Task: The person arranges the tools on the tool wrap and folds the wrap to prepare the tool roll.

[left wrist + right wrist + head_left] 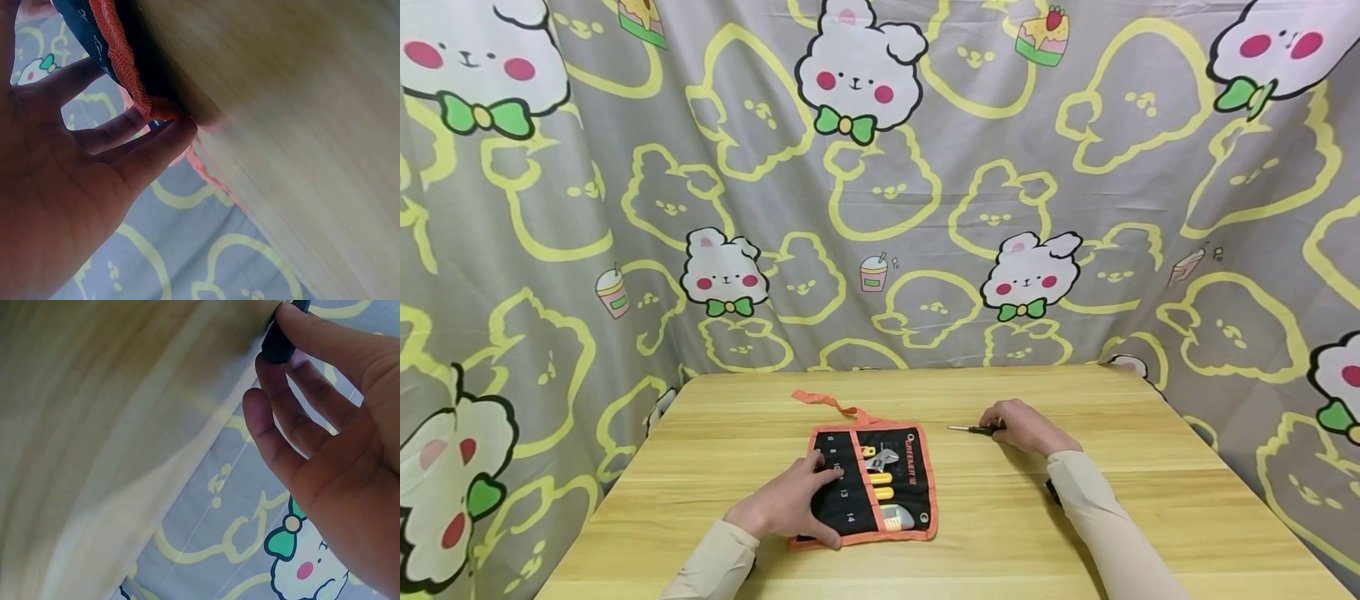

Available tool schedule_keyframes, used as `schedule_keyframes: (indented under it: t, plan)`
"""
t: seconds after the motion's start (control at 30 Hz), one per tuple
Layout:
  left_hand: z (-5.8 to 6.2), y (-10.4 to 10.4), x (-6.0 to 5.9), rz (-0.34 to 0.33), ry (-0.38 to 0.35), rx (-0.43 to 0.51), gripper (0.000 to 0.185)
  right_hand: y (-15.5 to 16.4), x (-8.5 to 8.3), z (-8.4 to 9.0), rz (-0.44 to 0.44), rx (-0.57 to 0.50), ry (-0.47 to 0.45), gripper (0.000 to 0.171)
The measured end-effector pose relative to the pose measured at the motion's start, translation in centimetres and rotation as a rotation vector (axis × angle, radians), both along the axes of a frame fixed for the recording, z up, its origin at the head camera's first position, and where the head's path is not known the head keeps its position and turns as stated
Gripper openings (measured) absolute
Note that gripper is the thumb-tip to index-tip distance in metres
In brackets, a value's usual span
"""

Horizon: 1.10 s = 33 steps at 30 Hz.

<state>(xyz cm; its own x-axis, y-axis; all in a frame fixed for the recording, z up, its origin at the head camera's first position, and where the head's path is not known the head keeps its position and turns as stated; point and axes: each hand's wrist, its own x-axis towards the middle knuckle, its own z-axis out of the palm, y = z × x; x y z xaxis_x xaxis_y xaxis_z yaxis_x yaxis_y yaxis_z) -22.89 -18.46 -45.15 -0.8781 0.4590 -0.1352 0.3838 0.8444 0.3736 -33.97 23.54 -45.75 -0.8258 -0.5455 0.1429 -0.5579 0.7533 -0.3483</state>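
**Left hand flat on the tool roll, right hand on a screwdriver**

Nearest the person, the left hand (pixel 790 504) lies palm down on the left half of the tool roll (pixel 874 487), a black fabric pouch with orange edging spread open on the wooden table (pixel 1075 533). Its fingers are stretched out and fairly straight, pressing on the numbered pockets rather than curling round anything. The left wrist view shows the fingertips (pixel 178 134) touching the orange hem of the roll (pixel 122 69) against the table (pixel 294 125); the thumb reaches up towards the roll's edge, but it runs out of the frame. In the roll's right-hand pockets sit yellow-handled tools (pixel 880 485) and what looks like an adjustable wrench (pixel 883 458), though these are small and partly tucked in, so their kinds are uncertain.

Farther back and to the right, well apart from the roll, the right hand (pixel 1021 425) rests on the table with its fingers bent over the dark handle of a screwdriver (pixel 976 429), whose thin shaft points left. In the right wrist view the index finger and thumb side pinch the dark handle (pixel 280 342) while the other fingers (pixel 275 437) hang loosely; most of the tool is cut off by the frame's top edge.

An orange tie strap (pixel 827 403) trails from the roll's far edge. Behind the table hangs a grey curtain (pixel 925 208) printed with bunnies.
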Motion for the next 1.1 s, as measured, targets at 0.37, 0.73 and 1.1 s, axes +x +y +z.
schedule_keyframes:
  t: [0.37,0.73,1.1]
  plan:
    - [0.0,-0.1,0.0,0.006,-0.009,0.0,0.101,-0.6,0.1,1.0,0.061,0.012,0.116,0.023]
    - [0.0,0.0,0.0,0.005,-0.009,0.003,0.101,-3.0,0.7,2.8,0.131,0.032,0.2,0.023]
    - [0.1,0.1,0.0,0.005,-0.013,-0.004,0.1,-5.2,0.5,3.4,0.139,0.035,0.183,0.022]
